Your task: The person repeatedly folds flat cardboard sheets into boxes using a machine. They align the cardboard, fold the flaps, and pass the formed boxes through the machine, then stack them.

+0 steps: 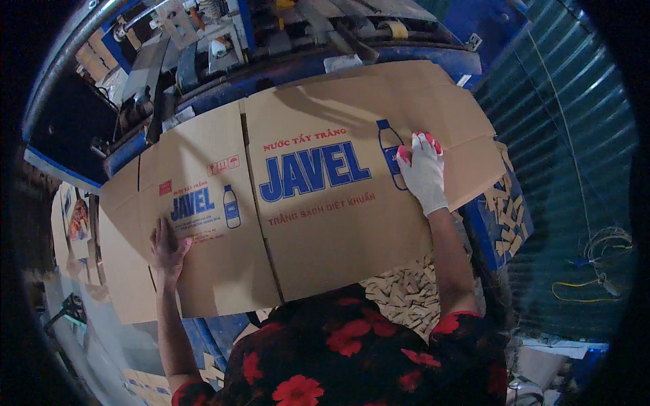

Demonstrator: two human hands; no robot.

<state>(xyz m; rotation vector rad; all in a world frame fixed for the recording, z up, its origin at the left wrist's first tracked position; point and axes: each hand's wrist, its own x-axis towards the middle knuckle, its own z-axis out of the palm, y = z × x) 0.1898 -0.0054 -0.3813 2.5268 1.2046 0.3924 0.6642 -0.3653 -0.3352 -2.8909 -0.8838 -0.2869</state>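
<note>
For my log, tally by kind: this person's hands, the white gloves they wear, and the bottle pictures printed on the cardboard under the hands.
Hands: 2 (left hand, right hand)
White gloves: 1 (white glove on the right)
Printed bottles on the cardboard: 2 (smaller bottle, larger bottle partly covered)
Total: 5

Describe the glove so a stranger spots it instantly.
Start at the big brown cardboard sheet before the blue machine. On its right half, partly covering a printed bottle, rests the right hand wearing the glove. White and red-tipped, it stands out from the bare right forearm.
</note>
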